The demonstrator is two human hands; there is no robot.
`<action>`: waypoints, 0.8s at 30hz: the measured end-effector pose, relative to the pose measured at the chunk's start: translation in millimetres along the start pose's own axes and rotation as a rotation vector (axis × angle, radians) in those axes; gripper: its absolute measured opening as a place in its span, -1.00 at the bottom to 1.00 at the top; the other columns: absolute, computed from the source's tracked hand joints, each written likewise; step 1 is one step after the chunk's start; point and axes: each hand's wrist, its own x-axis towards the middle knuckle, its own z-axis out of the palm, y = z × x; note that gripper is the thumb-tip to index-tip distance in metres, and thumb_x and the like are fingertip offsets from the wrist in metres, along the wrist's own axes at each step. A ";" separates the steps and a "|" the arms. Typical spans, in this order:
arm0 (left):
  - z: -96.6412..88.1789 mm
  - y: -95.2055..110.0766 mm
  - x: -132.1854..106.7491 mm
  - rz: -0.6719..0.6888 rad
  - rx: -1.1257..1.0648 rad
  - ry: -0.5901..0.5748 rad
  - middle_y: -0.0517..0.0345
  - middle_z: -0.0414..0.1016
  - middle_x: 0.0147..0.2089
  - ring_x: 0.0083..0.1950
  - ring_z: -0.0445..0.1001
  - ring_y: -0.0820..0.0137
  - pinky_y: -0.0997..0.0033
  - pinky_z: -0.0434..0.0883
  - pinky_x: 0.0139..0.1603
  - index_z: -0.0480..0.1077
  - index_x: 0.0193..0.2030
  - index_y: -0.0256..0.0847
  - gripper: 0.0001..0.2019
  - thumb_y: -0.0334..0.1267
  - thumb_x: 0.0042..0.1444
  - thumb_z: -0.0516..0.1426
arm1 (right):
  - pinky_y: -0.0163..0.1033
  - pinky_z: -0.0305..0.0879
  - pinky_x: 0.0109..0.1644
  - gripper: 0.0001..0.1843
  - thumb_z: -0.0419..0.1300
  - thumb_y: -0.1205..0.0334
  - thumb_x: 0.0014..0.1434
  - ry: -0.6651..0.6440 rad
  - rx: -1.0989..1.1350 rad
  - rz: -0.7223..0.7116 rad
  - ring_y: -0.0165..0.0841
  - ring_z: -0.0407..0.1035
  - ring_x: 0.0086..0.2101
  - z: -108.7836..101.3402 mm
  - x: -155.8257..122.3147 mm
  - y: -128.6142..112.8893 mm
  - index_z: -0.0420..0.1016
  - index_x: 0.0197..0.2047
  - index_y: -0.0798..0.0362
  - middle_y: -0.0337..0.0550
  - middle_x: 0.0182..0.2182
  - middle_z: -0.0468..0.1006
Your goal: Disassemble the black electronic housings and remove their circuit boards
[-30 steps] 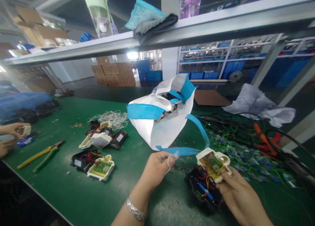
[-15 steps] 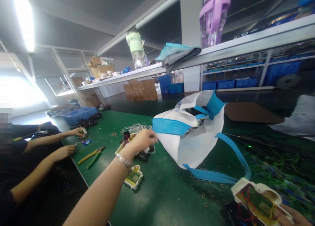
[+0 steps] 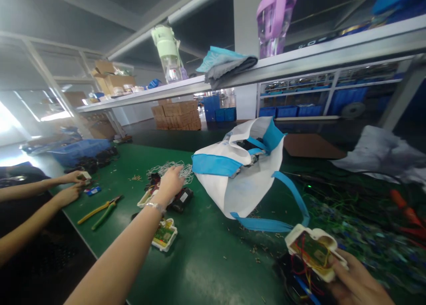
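My left hand (image 3: 171,183) reaches over a pile of thin white wires (image 3: 166,167), fingers bent and a little apart; I see nothing held in them. Under and beside it lie a black block with a white label (image 3: 182,199) and a white plastic housing with wiring, partly hidden by the wrist. Nearer to me rests another white housing with a green circuit board (image 3: 164,234). At the lower right, my right hand (image 3: 353,274) grips an open white housing (image 3: 314,252) containing a circuit board with red and yellow wires. Black parts and a blue strip are just below it.
A white-and-blue bag (image 3: 246,176) stands mid-table, its strap (image 3: 266,224) trailing forward. Yellow-green pliers (image 3: 100,212) lie left, near a co-worker's hands (image 3: 71,187). Tangled green and blue wires (image 3: 359,234) cover the right side. A shelf (image 3: 226,76) with bottles spans above.
My left hand has moved away from the bag to the white wires. The view has shifted right, and more of my right hand with its housing shows.
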 end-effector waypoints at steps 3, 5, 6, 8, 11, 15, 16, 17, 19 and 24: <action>20.7 52.3 -59.1 0.122 -0.144 -0.090 0.05 0.43 -0.14 -0.11 0.37 0.35 0.42 0.27 -0.03 0.39 -0.15 -0.26 -0.75 -0.28 0.06 0.01 | -0.37 0.42 -0.44 -0.10 0.48 0.08 -0.71 0.025 0.028 0.058 -0.18 0.35 -0.29 13.4 -14.4 -10.6 0.27 -0.19 0.08 -0.13 -0.27 0.42; 35.9 87.4 -103.6 0.260 -0.357 -0.258 0.12 0.47 -0.22 -0.20 0.39 0.40 0.47 0.31 -0.11 0.42 -0.23 -0.21 -0.78 -0.22 0.05 0.03 | -0.36 0.41 -0.41 -0.11 0.48 0.10 -0.67 0.004 0.036 0.049 -0.17 0.34 -0.26 14.8 -17.9 -11.2 0.26 -0.18 0.08 -0.12 -0.26 0.42; 44.3 102.9 -123.3 0.323 -0.461 -0.367 0.13 0.47 -0.24 -0.22 0.39 0.39 0.45 0.32 -0.14 0.42 -0.21 -0.19 -0.78 -0.20 0.05 0.04 | -0.36 0.41 -0.39 -0.13 0.48 0.10 -0.63 -0.013 0.038 0.035 -0.17 0.34 -0.25 13.8 -18.4 -10.1 0.25 -0.17 0.08 -0.12 -0.25 0.42; 62.5 127.9 -152.6 0.342 -0.563 -0.456 0.11 0.43 -0.16 -0.16 0.36 0.33 0.36 0.30 -0.08 0.37 -0.12 -0.16 -0.71 -0.17 0.00 0.09 | -0.34 0.41 -0.36 -0.17 0.48 0.09 -0.55 -0.053 0.040 0.002 -0.17 0.33 -0.23 10.6 -18.3 -7.3 0.25 -0.16 0.07 -0.12 -0.24 0.41; 88.0 150.8 -170.4 0.238 -0.634 -0.503 0.04 0.41 -0.13 -0.12 0.33 0.25 0.27 0.27 -0.07 0.36 -0.12 -0.20 -0.68 -0.15 -0.03 0.11 | -0.34 0.40 -0.34 -0.26 0.46 0.08 -0.46 -0.094 0.036 -0.059 -0.17 0.33 -0.21 8.0 -19.4 -6.6 0.27 -0.18 0.05 -0.14 -0.25 0.41; 105.6 164.0 -173.6 0.202 -0.948 -0.617 0.12 0.43 -0.15 -0.16 0.36 0.33 0.39 0.29 -0.12 0.35 -0.09 -0.21 -0.70 -0.18 0.05 0.04 | -0.31 0.41 -0.34 -0.31 0.45 0.05 -0.43 -0.090 0.020 -0.137 -0.15 0.32 -0.20 10.2 -27.1 -14.8 0.28 -0.21 0.04 -0.13 -0.24 0.41; 106.4 165.2 -174.4 0.185 -1.010 -0.618 0.12 0.43 -0.15 -0.16 0.36 0.34 0.42 0.29 -0.14 0.34 -0.08 -0.22 -0.69 -0.18 0.05 0.04 | -0.29 0.41 -0.33 -0.32 0.44 0.04 -0.42 -0.099 0.014 -0.147 -0.15 0.32 -0.21 10.8 -29.8 -17.0 0.28 -0.21 0.03 -0.12 -0.23 0.40; 105.7 165.7 -175.1 0.155 -1.052 -0.605 0.12 0.43 -0.16 -0.18 0.36 0.35 0.43 0.29 -0.17 0.34 -0.10 -0.25 -0.69 -0.17 0.04 0.05 | -0.26 0.41 -0.32 -0.33 0.44 0.03 -0.40 -0.118 0.003 -0.153 -0.14 0.32 -0.21 11.2 -32.4 -18.6 0.28 -0.21 0.03 -0.12 -0.22 0.41; 100.2 164.5 -175.7 0.072 -1.092 -0.559 0.10 0.44 -0.28 -0.27 0.35 0.37 0.45 0.29 -0.28 0.37 -0.23 -0.32 -0.72 -0.14 0.04 0.03 | -0.20 0.40 -0.26 -0.36 0.42 0.04 -0.35 -0.184 -0.031 -0.167 -0.13 0.32 -0.21 11.4 -37.5 -19.5 0.28 -0.19 0.01 -0.11 -0.22 0.41; 64.1 148.3 -165.7 -0.055 -1.069 -0.422 0.18 0.34 -0.54 -0.46 0.29 0.46 0.50 0.24 -0.40 0.30 -0.53 -0.31 -0.73 -0.15 0.04 0.00 | -0.17 0.31 -0.10 -0.47 0.40 0.08 -0.28 -0.336 -0.209 -0.275 -0.15 0.32 -0.20 10.7 -47.2 -11.2 0.37 -0.21 0.04 -0.05 -0.23 0.43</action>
